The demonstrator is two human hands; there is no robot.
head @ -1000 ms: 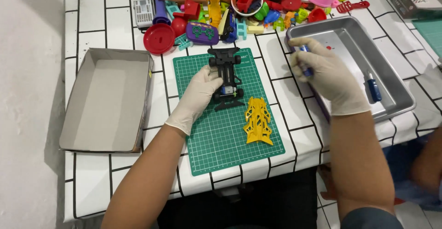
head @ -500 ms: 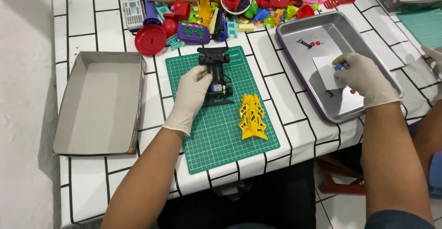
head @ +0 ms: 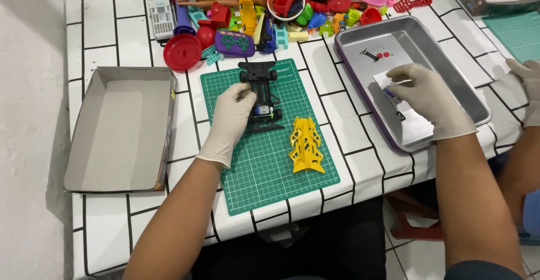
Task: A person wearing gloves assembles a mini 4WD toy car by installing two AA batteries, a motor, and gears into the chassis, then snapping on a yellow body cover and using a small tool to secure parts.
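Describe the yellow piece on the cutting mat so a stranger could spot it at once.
Find the green cutting mat in the middle of the white table. On its right half, right of the black toy car chassis under the left hand, lies the yellow car body shell. It is the mat's only yellow thing.

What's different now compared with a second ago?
The right hand moved from the metal tray's upper left to its middle, over the white sheet, pinching something small and blue. The left hand stayed on the black toy car chassis; the yellow body shell stayed put.
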